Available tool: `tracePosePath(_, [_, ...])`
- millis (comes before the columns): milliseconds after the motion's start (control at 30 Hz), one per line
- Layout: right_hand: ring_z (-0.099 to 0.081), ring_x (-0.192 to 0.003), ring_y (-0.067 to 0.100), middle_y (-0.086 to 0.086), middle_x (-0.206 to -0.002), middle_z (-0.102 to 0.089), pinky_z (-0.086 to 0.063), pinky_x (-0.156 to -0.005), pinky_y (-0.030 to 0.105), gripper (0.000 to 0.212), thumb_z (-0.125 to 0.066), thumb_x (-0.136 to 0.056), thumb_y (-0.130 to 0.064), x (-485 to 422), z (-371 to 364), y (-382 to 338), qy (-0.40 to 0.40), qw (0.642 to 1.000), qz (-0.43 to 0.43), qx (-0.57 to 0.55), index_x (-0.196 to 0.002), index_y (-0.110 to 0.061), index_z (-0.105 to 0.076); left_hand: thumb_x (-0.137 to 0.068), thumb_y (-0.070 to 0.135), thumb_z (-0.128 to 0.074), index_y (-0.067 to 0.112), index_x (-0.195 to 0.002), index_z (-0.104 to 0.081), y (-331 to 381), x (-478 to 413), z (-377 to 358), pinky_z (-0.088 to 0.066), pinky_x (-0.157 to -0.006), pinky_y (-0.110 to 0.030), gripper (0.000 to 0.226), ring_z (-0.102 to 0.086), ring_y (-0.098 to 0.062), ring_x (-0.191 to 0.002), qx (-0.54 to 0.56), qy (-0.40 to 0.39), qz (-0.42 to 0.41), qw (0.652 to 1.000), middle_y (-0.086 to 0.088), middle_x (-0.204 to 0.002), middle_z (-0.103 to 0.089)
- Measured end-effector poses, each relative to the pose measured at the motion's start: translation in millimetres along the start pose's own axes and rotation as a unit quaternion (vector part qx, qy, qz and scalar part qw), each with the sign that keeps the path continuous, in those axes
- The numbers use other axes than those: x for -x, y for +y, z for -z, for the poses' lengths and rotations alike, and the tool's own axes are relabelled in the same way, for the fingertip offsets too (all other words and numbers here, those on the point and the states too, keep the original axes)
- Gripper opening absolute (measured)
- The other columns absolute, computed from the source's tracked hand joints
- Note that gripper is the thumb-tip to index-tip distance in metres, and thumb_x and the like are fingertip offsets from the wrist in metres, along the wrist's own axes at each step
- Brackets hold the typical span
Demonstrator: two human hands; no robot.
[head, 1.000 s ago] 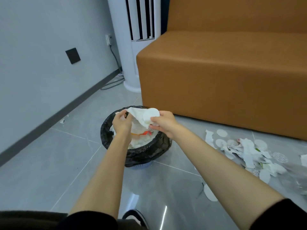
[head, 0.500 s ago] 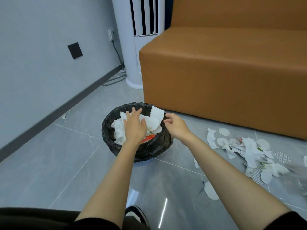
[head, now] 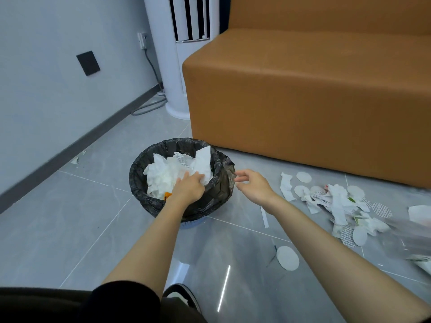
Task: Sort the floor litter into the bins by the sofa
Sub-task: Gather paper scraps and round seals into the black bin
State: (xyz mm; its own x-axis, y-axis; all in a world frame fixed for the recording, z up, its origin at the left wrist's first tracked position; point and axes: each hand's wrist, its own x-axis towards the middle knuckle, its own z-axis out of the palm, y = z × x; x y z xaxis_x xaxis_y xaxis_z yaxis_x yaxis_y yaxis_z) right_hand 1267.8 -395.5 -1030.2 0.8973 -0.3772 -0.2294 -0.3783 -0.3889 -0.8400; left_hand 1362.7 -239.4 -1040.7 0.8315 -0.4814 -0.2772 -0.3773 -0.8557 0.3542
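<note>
The sofa (head: 303, 101) stands just behind the bin (head: 140, 180), and this black-lined bin is the only one in view. It is heaped to the rim with crumpled white paper (head: 163, 176), and one sheet stands up above the far edge.

To the right of the bin, well apart from it, the main litter pile (head: 335, 203) is spread on the floor along the sofa's base: torn tissue, paper scraps, round pads and some perforated discs.

Your left hand (head: 189, 188) lies palm-down on the paper inside the bin. Its fingertips are sunk into the folds, and it seems to press rather than grip. Your right hand (head: 253, 186) hovers just right of the bin's rim, with fingers loosely extended and nothing held.

Nearer you than the bin, and to its right, a single round pad (head: 287, 257) lies flat. A thin paper strip (head: 264, 216) lies between that pad and the bin.

Expect all of it to be very light, soft and limp. The tissue will likely spring back after pressing and tear if tugged, so gather it in a loose bunch from the middle. The flat pads and the strip will probably cling to the smooth tile. Lift an edge with a fingertip, then pinch.
</note>
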Motion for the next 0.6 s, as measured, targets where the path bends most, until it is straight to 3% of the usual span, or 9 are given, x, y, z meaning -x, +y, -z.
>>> tracePosePath(67, [-0.049, -0.102, 0.012, 0.003, -0.126, -0.057, -0.037, -0.079, 0.022, 0.039, -0.044, -0.093, -0.007, 0.6, 2.5, 5.6, 0.004, 1.0, 0.0, -0.004, -0.132, -0.013, -0.049, -0.099, 0.014, -0.027, 0.012, -0.144, -0.032, 7.1, 1.4, 1.2, -0.013, -0.116, -0.044, 0.046, -0.016, -0.03, -0.142, -0.003, 0.014, 0.002, 1.0, -0.012, -0.152, -0.027])
tracePosePath(200, [-0.051, -0.1, 0.014, 0.003, -0.125, -0.058, -0.039, -0.077, 0.024, 0.037, -0.046, -0.093, -0.008, 2.6, 9.5, 18.2, 0.025, 0.999, -0.015, -0.031, -0.13, -0.015, -0.051, -0.101, 0.026, -0.028, 0.012, -0.141, -0.038, 29.0, 0.8, -3.5, -0.007, -0.116, -0.045, 0.044, -0.01, -0.028, -0.145, 0.003, 0.121, -0.039, 0.992, -0.009, -0.155, -0.022])
tracePosePath(300, [-0.052, -0.099, 0.014, 0.004, -0.123, -0.059, -0.04, -0.077, 0.025, 0.036, -0.047, -0.093, -0.008, 5.1, 16.6, 27.9, 0.041, 0.997, -0.03, -0.052, -0.127, -0.015, -0.052, -0.098, 0.038, -0.037, 0.009, -0.14, -0.041, 44.0, 2.8, -8.7, -0.007, -0.117, -0.042, 0.051, -0.013, -0.027, -0.144, -0.034, 0.128, -0.059, 0.989, -0.009, -0.153, -0.028])
tracePosePath(367, [-0.052, -0.1, 0.014, 0.003, -0.122, -0.059, -0.041, -0.076, 0.024, 0.036, -0.047, -0.092, -0.009, 9.9, 23.5, 34.9, 0.049, 0.997, -0.038, -0.052, -0.127, -0.016, -0.052, -0.096, 0.03, -0.046, 0.004, -0.139, -0.037, 50.1, 5.5, -15.7, -0.016, -0.114, -0.04, 0.051, -0.022, -0.031, -0.14, -0.064, 0.117, -0.061, 0.989, -0.013, -0.147, -0.035])
tracePosePath(467, [-0.052, -0.097, 0.014, 0.003, -0.12, -0.058, -0.04, -0.072, 0.022, 0.035, -0.047, -0.092, -0.009, 17.8, 33.2, 46.7, 0.061, 0.996, -0.046, -0.052, -0.126, -0.016, -0.052, -0.089, -0.001, -0.047, 0.002, -0.143, -0.022, 48.4, 9.3, -26.4, -0.034, -0.102, -0.038, 0.06, -0.037, -0.035, -0.125, -0.034, 0.117, -0.021, 0.992, -0.019, -0.134, -0.043])
tracePosePath(600, [-0.051, -0.095, 0.013, 0.002, -0.117, -0.058, -0.04, -0.073, 0.022, 0.035, -0.047, -0.092, -0.008, 29.6, 45.8, 70.1, 0.069, 0.995, -0.061, -0.049, -0.125, -0.016, -0.053, -0.087, -0.009, -0.041, 0.003, -0.147, -0.016, 48.7, 11.7, -32.4, -0.03, -0.108, -0.039, 0.066, -0.026, -0.038, -0.134, -0.001, 0.101, -0.031, 0.994, -0.021, -0.147, -0.027])
